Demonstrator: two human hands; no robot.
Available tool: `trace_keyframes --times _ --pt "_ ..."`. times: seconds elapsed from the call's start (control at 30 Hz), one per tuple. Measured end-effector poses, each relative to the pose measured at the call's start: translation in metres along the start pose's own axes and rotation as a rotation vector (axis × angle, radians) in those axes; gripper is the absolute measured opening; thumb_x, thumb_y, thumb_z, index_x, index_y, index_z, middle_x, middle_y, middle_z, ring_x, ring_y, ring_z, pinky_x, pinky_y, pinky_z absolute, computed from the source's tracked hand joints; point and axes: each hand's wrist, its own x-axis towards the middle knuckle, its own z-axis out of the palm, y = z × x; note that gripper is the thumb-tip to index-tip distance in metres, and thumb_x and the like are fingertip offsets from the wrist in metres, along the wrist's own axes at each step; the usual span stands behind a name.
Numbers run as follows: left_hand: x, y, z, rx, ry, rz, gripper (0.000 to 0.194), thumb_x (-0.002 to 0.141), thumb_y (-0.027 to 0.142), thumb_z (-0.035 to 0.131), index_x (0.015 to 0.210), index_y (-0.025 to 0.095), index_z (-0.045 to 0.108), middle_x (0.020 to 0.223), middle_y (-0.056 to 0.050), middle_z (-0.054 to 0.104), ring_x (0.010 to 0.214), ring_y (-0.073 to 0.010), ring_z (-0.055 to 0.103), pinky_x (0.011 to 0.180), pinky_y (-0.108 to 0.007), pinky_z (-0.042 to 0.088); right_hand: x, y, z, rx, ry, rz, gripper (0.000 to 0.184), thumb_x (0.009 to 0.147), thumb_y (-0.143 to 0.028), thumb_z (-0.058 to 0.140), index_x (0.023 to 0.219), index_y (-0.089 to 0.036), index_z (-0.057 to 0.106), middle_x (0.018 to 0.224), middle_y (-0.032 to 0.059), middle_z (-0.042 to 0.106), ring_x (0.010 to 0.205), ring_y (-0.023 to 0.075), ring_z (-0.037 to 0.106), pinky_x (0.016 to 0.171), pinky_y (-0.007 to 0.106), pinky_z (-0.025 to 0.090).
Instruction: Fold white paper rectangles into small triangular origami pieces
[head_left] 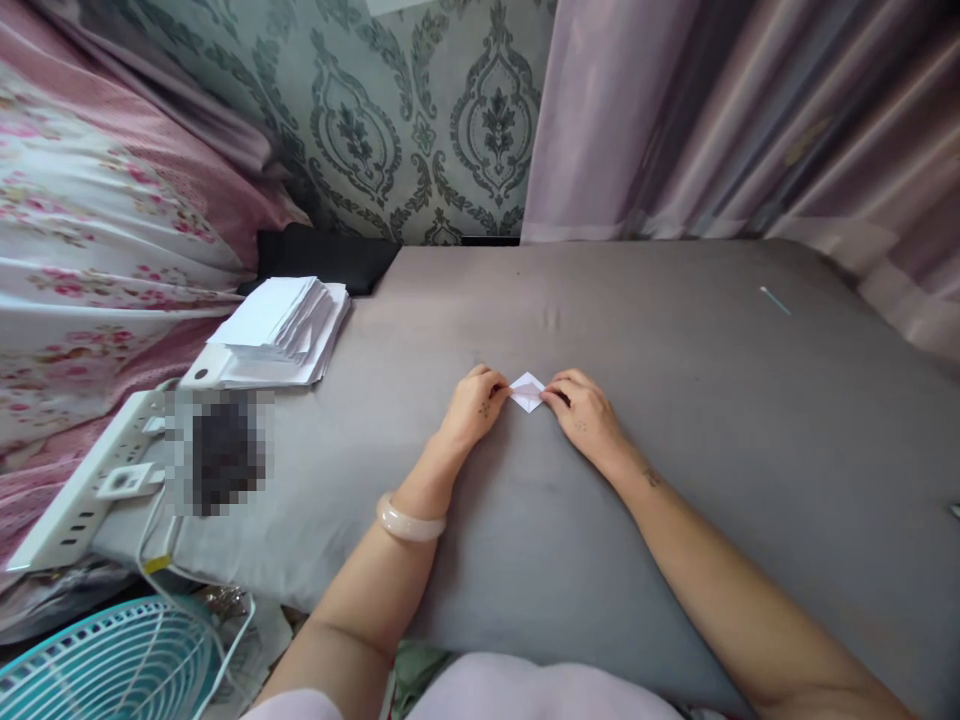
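Near the middle of the grey cloth (555, 540), yr L hand (471, 408) & R hand (589, 415) each pinch a side corner of the folded white paper (529, 383), diamond-shaped, btwn them. Prob. mid-fold; any next move calls for light, even fingertips. Paper stack (270, 308) lies well apart, to yr L.

Stack of white paper (281, 325) at the surface's left side, beside a black cushion (330, 258); power strip (90, 485) nearer, above a turquoise fan (112, 660).
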Motion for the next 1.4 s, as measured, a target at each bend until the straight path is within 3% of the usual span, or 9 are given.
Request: trace_keyframes --times 0.3,0.7,1.17,1.4 --pt "0.003 0.005 0.004 0.023 0.017 -0.123 0.01 0.083 0.019 0.06 0.079 0.017 0.069 0.081 -0.004 0.06 0.069 -0.013 0.054 0.071 -0.026 0.046 0.005 -0.002 0.004 0.009 0.031 0.085 0.018 0.088 -0.027 0.054 0.079 -0.019 0.068 0.103 0.0096 0.062 0.091 0.0209 0.062 0.087 0.036 0.048" --pt "0.003 0.009 0.003 0.042 -0.008 -0.147 0.015 0.085 0.026 0.059 0.081 0.016 0.069 0.082 -0.006 0.061 0.068 -0.0134 0.054 0.069 -0.027 0.045 0.012 -0.005 0.008 -0.036 0.073 0.142 0.016 0.081 -0.027 0.058 0.067 -0.02 0.063 0.098 0.009 0.062 0.078 0.0178 0.062 0.079 0.035 0.051" --pt "0.01 0.017 0.002 0.085 -0.052 -0.267 0.012 0.083 0.026 0.061 0.077 0.018 0.066 0.086 -0.006 0.061 0.076 -0.0172 0.057 0.073 -0.031 0.046 0.016 -0.009 0.006 -0.108 0.007 0.193 0.015 0.08 -0.026 0.057 0.066 -0.02 0.06 0.1 0.011 0.059 0.081 0.0203 0.062 0.08 0.036 0.051" --pt "0.01 0.019 0.003 0.166 -0.068 -0.258 0.013 0.086 0.027 0.058 0.077 0.018 0.063 0.088 -0.007 0.062 0.08 -0.0187 0.057 0.071 -0.03 0.045 0.02 -0.01 0.004 -0.146 -0.043 0.224 0.016 0.081 -0.026 0.056 0.066 -0.02 0.058 0.098 0.0105 0.058 0.083 0.0219 0.061 0.082 0.038 0.049"
